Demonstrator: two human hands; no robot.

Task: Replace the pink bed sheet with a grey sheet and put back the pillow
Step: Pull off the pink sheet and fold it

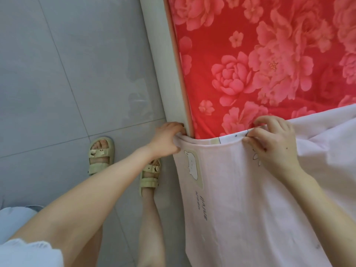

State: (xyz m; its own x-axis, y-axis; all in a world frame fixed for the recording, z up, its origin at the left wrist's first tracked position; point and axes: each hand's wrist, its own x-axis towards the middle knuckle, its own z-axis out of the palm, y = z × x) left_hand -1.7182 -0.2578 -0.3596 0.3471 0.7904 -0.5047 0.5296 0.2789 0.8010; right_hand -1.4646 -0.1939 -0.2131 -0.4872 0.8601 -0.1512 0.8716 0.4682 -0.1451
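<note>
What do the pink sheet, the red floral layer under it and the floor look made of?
The pink sheet looks like thin matte woven cloth, probably cotton: it creases and bunches softly. The red floral layer is soft fabric with a slight sheen, maybe plush or polyester. The floor is hard glazed grey tile: grout lines, faint reflections.

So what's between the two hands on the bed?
In the head view, the edge of the pale pink sheet runs from the left hand to the right hand, both gripping it, over the red flowered cover.
</note>
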